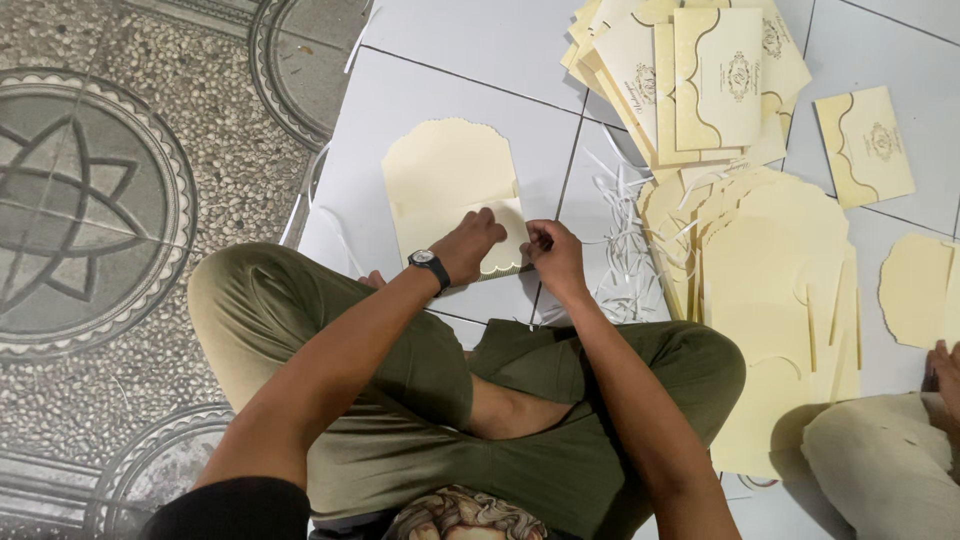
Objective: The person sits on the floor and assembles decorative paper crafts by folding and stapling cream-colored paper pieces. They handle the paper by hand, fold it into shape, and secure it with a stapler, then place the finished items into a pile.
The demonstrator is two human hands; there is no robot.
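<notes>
The left hand (pixel 468 243), a watch (pixel 430 266) on its wrist, presses fingers-down on the lower flap of a cream card (pixel 450 190) that lies open on the white floor tiles (pixel 480 50), its scalloped top edge pointing away from the person. Just right of it, at the card's lower right corner, the right hand (pixel 555 255) has thumb and fingertips pinched together on something thin at that edge; what it nips is too small to make out, perhaps a strip. Beyond the right hand, a tangle of white paper strips (pixel 625 265) lies on the tile. Further right of that sits a fanned stack of blank cards (pixel 775 260), and above it, away from the hands, a pile of folded printed cards (pixel 700 80), with one more folded card (pixel 865 145) lying apart at the far right. Under both forearms are the person's crossed legs in olive trousers (pixel 400 400). At the lower right corner another person's knee (pixel 880 470) shows.
</notes>
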